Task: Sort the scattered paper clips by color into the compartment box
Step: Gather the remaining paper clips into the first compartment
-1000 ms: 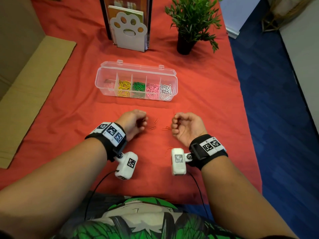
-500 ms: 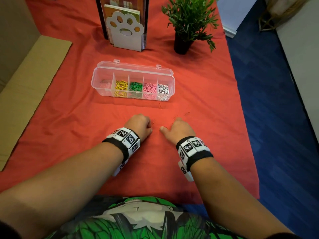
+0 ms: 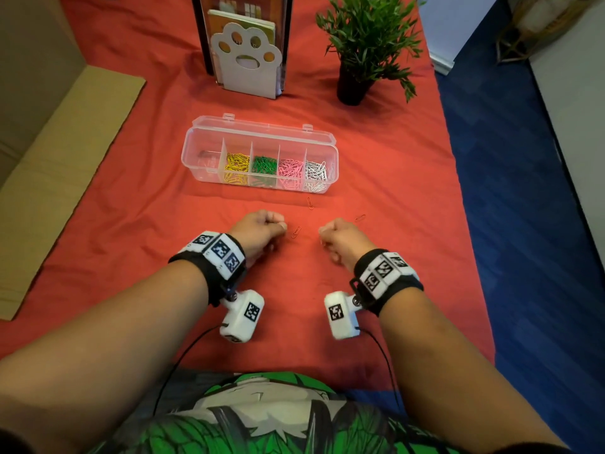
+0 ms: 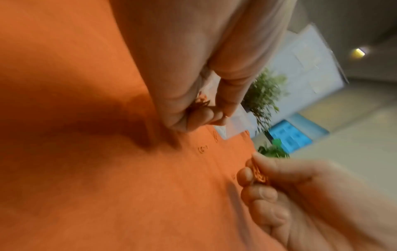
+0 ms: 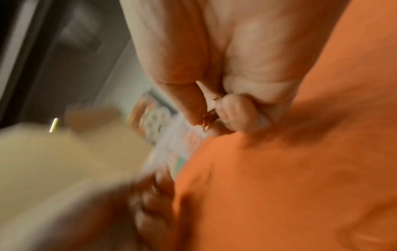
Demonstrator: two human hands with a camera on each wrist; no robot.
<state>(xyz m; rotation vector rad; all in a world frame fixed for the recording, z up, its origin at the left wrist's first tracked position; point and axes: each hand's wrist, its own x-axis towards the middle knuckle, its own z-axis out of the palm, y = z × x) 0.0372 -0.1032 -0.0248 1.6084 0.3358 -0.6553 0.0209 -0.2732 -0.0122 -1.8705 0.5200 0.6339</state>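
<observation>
On the red cloth: three orange paper clips (image 3: 296, 232) are still lying loose between the hands and the box (hard to spot against the fabric).
Compartment box (image 3: 196, 142): sitting open beyond the hands, holding yellow, green, pink and white clips in separate cells; the leftmost cell is showing only a faint few reddish ones.
Left hand (image 3: 258, 231): curling its fingers round a small bunch of orange clips (image 4: 198, 103).
Right hand (image 3: 340, 240): pinching more of the orange clips between thumb and curled fingers (image 4: 247, 175).
Progress: most colours are looking sorted; the orange batch is being gathered, with the drop into the leftmost cell remaining.
Beyond: a paw-print bookend (image 3: 245, 60) and potted plant (image 3: 366, 37) are standing behind.
</observation>
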